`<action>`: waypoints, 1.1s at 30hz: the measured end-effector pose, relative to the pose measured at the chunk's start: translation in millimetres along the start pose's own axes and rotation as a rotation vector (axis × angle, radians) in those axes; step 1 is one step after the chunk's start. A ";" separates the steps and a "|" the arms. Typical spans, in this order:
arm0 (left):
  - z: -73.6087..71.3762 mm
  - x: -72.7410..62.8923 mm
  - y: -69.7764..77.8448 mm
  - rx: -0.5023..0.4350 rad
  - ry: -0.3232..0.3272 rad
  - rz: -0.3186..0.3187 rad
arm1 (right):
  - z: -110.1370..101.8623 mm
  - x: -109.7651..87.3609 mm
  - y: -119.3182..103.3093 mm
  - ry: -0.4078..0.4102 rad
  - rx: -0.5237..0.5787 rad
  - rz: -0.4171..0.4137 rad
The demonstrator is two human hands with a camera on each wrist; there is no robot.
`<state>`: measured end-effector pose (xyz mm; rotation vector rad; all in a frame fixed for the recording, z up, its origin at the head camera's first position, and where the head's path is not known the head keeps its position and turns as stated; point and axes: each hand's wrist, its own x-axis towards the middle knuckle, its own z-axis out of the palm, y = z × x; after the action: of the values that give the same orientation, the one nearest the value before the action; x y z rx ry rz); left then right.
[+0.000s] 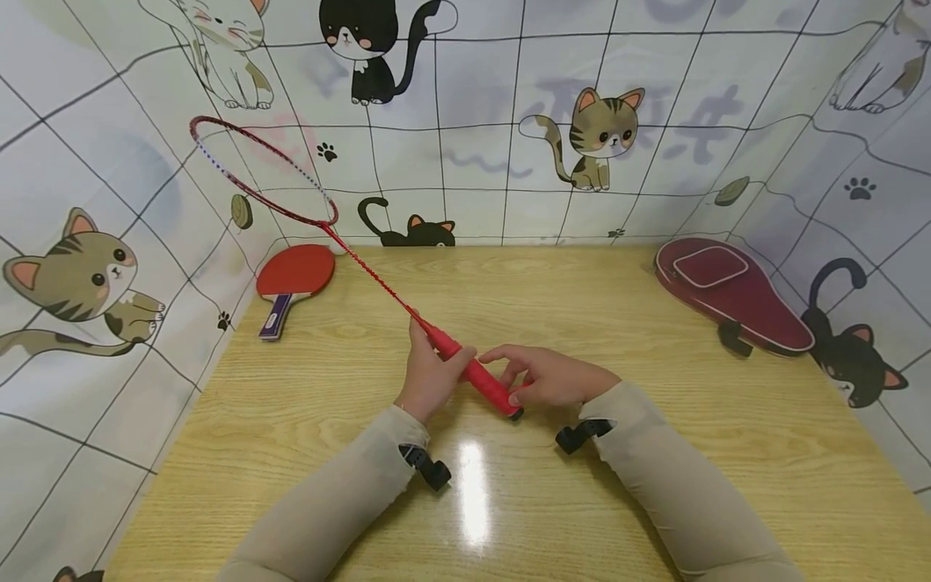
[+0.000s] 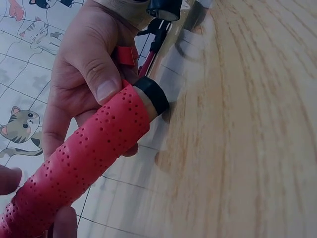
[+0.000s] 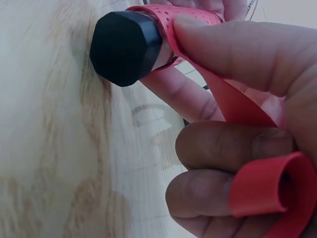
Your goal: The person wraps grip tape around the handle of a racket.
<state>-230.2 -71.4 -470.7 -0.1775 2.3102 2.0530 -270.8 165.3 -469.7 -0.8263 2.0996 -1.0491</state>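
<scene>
My left hand [image 1: 429, 378] grips the perforated red handle of a badminton racket [image 1: 486, 385]. The racket slants up and away to the left, its head raised in front of the wall. At the butt end is my right hand [image 1: 558, 377], its thumb pressing a strip of red grip tape [image 3: 240, 104] against the handle. A loose length of that tape runs through the right hand's curled fingers and ends in a loop in the right wrist view. The black butt cap [image 3: 121, 49] sticks out, with a pale band bare beside it.
A red table tennis bat [image 1: 298, 271] lies at the back left of the wooden table [image 1: 349, 501]. At the back right lies a dark red bat case [image 1: 727, 295]. Cat-printed cloth [image 1: 480, 137] walls the back and both sides. Each sleeve carries a small black camera.
</scene>
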 end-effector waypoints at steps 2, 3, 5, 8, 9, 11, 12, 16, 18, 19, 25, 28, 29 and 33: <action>0.1 0.4 0.1 0.008 0.001 0.003 | 0.2 -0.4 -0.8 0.008 -0.006 0.010; 0.3 0.9 0.1 0.000 -0.001 0.000 | 0.2 -0.7 -1.3 0.011 -0.001 0.015; 0.4 2.0 -0.3 -0.012 -0.007 0.004 | 0.1 -1.3 -2.1 0.016 0.007 0.020; 0.0 4.1 -1.2 -0.024 -0.012 0.002 | -0.3 -2.1 -2.8 0.020 0.019 0.019; -0.3 4.7 -1.8 -0.024 -0.011 0.001 | -0.3 -2.1 -2.7 0.022 0.024 0.019; -1.0 5.5 -2.2 -0.017 -0.007 -0.007 | 0.1 -2.3 -3.3 0.025 0.029 0.022; -1.2 5.7 -2.1 -0.016 -0.006 -0.012 | 0.4 -2.3 -3.5 0.026 0.030 0.021; -1.8 5.3 -1.4 -0.008 0.004 -0.027 | 2.8 -1.9 -4.2 0.029 0.022 0.013; -1.8 5.3 -1.6 -0.008 0.002 -0.027 | 3.6 -1.6 -4.3 0.032 0.010 0.005; -1.5 5.1 -1.6 -0.011 0.001 -0.025 | 3.8 -1.4 -4.0 0.032 0.006 -0.001; -0.8 4.2 -4.1 -0.008 -0.022 0.003 | 4.0 0.4 -1.2 0.026 -0.023 -0.023; -0.7 4.1 -4.7 0.005 -0.016 0.014 | 3.9 1.5 0.0 0.017 -0.032 -0.028; -0.7 4.4 -4.8 0.005 -0.013 0.017 | 3.9 1.7 0.3 0.012 -0.032 -0.031; -0.8 6.4 -5.9 -0.010 -0.005 0.018 | 4.2 1.4 0.0 -0.007 -0.021 -0.039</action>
<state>-235.8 -73.2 -477.1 -0.1516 2.3080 2.0708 -268.5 162.4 -472.1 -0.8827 2.0997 -1.0448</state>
